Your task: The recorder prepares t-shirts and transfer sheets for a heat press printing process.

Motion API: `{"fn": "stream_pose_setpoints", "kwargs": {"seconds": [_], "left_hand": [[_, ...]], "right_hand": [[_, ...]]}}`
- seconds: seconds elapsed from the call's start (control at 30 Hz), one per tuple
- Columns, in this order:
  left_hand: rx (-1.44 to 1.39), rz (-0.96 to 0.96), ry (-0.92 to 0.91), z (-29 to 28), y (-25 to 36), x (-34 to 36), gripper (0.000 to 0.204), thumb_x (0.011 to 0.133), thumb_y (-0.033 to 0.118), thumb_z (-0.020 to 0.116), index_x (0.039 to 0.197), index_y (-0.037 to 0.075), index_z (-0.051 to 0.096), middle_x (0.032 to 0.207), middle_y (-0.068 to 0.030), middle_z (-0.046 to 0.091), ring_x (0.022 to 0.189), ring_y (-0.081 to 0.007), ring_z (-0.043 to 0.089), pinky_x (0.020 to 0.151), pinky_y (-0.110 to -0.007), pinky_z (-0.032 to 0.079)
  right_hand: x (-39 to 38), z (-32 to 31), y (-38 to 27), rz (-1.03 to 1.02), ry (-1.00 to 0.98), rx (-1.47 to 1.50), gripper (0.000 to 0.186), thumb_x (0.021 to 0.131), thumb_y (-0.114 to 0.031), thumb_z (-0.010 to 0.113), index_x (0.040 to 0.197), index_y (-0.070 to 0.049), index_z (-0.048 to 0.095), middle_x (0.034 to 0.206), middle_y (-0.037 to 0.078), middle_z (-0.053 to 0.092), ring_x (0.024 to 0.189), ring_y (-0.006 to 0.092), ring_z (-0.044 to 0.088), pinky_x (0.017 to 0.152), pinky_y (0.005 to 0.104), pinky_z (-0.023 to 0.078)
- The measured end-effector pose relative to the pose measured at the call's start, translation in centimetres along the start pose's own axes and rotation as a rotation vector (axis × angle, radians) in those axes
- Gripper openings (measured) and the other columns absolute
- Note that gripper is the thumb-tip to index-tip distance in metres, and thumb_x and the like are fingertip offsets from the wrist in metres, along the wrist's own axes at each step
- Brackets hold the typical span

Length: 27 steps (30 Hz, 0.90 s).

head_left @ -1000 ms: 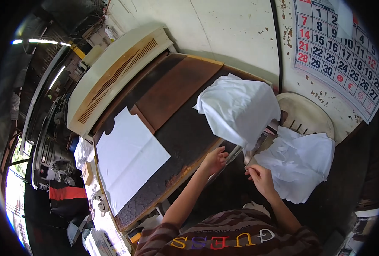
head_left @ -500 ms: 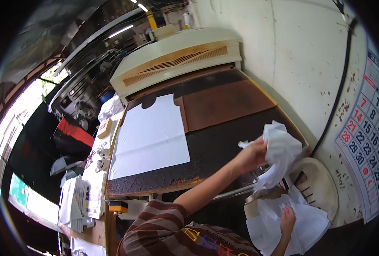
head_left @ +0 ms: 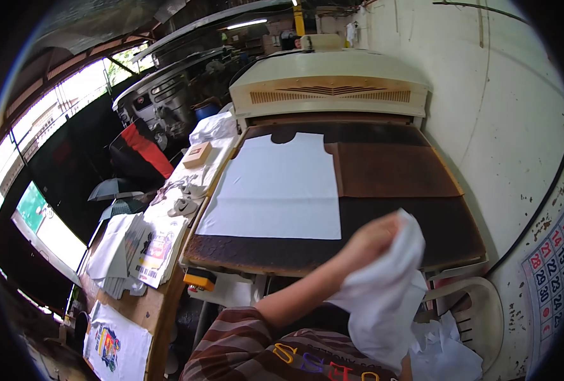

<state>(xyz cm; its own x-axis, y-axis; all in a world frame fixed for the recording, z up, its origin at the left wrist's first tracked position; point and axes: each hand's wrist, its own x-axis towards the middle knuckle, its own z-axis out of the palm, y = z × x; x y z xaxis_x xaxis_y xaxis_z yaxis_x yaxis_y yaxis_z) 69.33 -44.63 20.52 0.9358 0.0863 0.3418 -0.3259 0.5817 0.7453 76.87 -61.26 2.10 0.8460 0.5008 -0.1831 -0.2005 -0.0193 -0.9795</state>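
My left hand (head_left: 376,240) is raised over the front right of the dark press bed (head_left: 390,232), its fingers closed on a piece of white fabric (head_left: 383,305). The fabric hangs down from it in loose folds, blurred by motion. Only a sliver of my right hand (head_left: 406,368) shows at the bottom edge; the fabric hides its fingers. On the left part of the bed a white shirt panel (head_left: 275,190) lies flat, its neck cutout toward the machine. Beside it, on the right, lies a brown sheet (head_left: 393,170).
A cream heat machine (head_left: 333,76) stands behind the bed. More white fabric (head_left: 447,349) is heaped on a plastic chair (head_left: 485,305) at the right, near the wall. Along the left, a side table (head_left: 161,305) carries stacked printed panels (head_left: 158,251) and a small box (head_left: 197,154).
My left hand has moved left, drawing the white fabric up off the chair's side and in front of my body. My right hand has dropped mostly out of sight. The view has turned left.
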Motion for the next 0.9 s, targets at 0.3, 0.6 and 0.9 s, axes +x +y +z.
{"fn": "stream_pose_setpoints", "kwargs": {"seconds": [0.3,0.6,0.9], "left_hand": [[-0.081,0.154,0.243,-2.1,8.1,-7.8,0.019,0.089,0.018,0.045,0.102,0.006,0.05,0.087,-0.0028,0.055,0.08,-0.0107,0.054,0.071,-0.027,0.046],[0.195,0.24,0.668,-6.8,16.7,-14.7,0.023,0.086,0.027,0.052,0.095,0.006,0.055,0.078,-0.0032,0.058,0.066,-0.0104,0.056,0.06,-0.023,0.048],[0.4,-0.463,0.723,-7.7,15.2,-21.6,0.03,0.082,0.021,0.054,0.1,-0.002,0.055,0.082,-0.0048,0.059,0.075,-0.0127,0.059,0.064,-0.024,0.048]], "right_hand": [[-5.4,3.1,5.5,0.218,-0.263,0.306,0.036,0.081,-0.013,0.051,0.114,0.0,0.046,0.111,0.01,0.053,0.097,0.0244,0.055,0.081,0.0354,0.047],[-5.5,-3.8,3.4,-0.08,-0.22,0.202,0.034,0.076,-0.012,0.055,0.107,0.0,0.051,0.096,0.012,0.059,0.089,0.0251,0.059,0.081,0.0398,0.048],[-6.0,-2.7,0.1,-0.07,-0.278,0.403,0.066,0.072,-0.008,0.063,0.13,-0.003,0.03,0.122,0.012,0.045,0.111,0.0291,0.045,0.094,0.0444,0.037]]}}
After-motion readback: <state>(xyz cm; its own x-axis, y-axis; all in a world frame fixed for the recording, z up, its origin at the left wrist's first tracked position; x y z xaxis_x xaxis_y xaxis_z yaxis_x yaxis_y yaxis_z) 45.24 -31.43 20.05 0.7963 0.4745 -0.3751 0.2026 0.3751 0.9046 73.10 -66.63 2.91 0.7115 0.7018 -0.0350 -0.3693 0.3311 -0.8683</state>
